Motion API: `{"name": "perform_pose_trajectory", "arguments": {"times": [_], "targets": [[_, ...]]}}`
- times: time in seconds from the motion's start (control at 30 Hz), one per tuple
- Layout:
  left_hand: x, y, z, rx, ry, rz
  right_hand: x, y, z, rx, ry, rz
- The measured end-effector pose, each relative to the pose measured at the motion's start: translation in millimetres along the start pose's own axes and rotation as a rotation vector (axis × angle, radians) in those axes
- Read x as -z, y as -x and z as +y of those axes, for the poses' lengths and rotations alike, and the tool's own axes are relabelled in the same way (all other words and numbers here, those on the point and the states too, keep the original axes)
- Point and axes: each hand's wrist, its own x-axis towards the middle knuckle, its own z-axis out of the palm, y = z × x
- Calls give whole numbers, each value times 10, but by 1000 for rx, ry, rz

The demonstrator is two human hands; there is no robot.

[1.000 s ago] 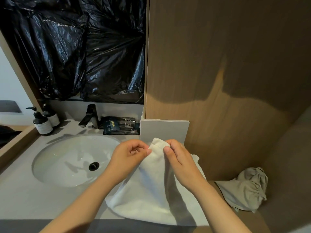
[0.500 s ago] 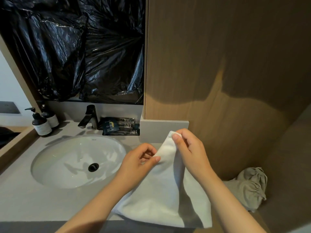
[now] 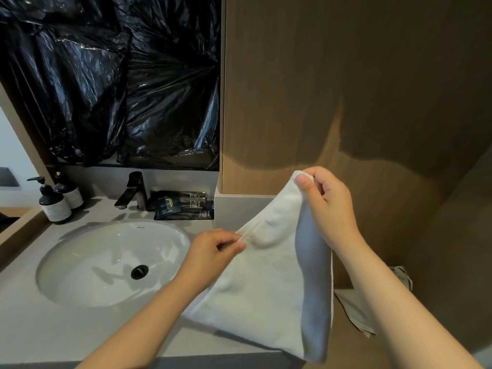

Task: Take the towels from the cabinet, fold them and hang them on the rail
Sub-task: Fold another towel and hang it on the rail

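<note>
Holding a white towel (image 3: 266,283) up over the right end of the bench (image 3: 32,331), just beside the sink (image 3: 87,262). Pinching its top corner with the right hand (image 3: 327,209), up by the wood panel (image 3: 346,89). Pinching the hem lower down with the left hand (image 3: 210,251), fingers curled. Also spotting a crumpled grey cloth (image 3: 351,310) behind the right arm.
</note>
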Motion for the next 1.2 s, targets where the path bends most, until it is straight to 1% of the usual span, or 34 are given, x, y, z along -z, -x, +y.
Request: {"name": "perform_pose_trajectory", "arguments": {"times": [0.07,0.17,0.23,0.33,0.5,0.63,0.8,0.87,1.03,1.2], "targets": [[-9,-62,34,-36,-31,10,58,-57,-10,6,14,58],[-10,-98,-42,-42,-124,-85,173,-161,-60,7,15,161],[11,-103,-150,-15,-154,-135,250,-225,-95,17,28,186],[101,-183,-278,26,-160,-141,341,-297,-93,9,50,210],[330,-381,-429,24,-367,-165,502,-435,-42,-42,60,307],[513,-448,-538,67,-398,-101,665,-569,-6,-40,76,366],[678,-732,-340,26,-384,33,760,-723,51,-67,103,428],[800,-864,-191,-20,-348,81,843,-812,61,-73,107,470],[1132,-1244,401,-221,-284,172,1151,-1092,-20,-80,115,598],[1458,-1607,1056,-350,-195,353,1289,-1341,-126,-108,75,692]]}}
